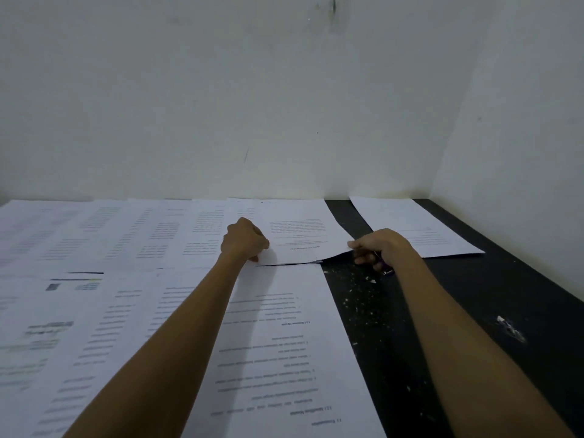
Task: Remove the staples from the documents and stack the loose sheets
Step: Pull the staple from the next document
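My left hand point(245, 240) sits curled on the near left edge of the document point(300, 229), far back on the worktop point(395, 343). I cannot tell whether it pinches the paper or only weighs it down. My right hand point(377, 248) pinches the raised near right corner, with something purple point(385, 264) under its fingers. I should pin the left side flat and peel slowly to avoid tearing. The page's long axis runs from me to the wall, print upside down to me.
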